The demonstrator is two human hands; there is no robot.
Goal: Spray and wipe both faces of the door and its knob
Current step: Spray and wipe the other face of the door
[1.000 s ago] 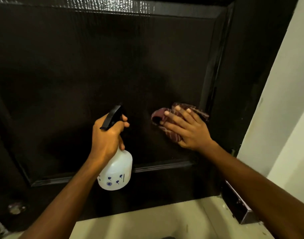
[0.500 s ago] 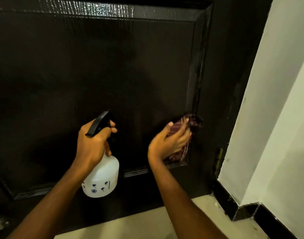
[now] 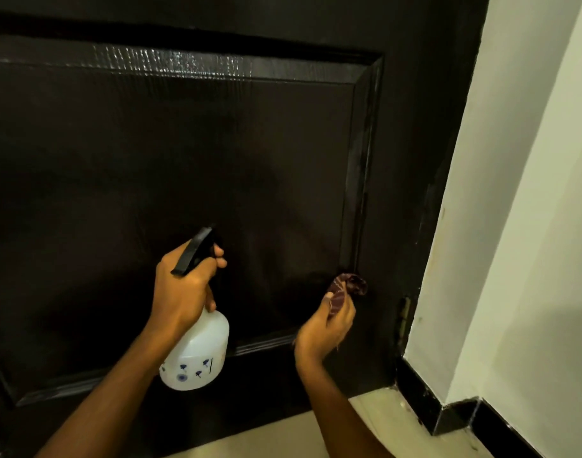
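The left hand (image 3: 183, 292) grips the spray bottle (image 3: 197, 355); the right hand (image 3: 322, 328) pinches a bunched cloth (image 3: 347, 287) at the lower right panel corner of the door (image 3: 183, 160). This face seems mid-wipe; the knob, out of view, and the other face likely remain.

Spray bottle (image 3: 197, 353) left of cloth (image 3: 345, 287), door (image 3: 183, 166) behind.

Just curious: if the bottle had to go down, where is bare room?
The floor below the door, left of the skirting, looks bare. The panel above the bottle is free for a hand. Crowded around the cloth, hinge and wall.
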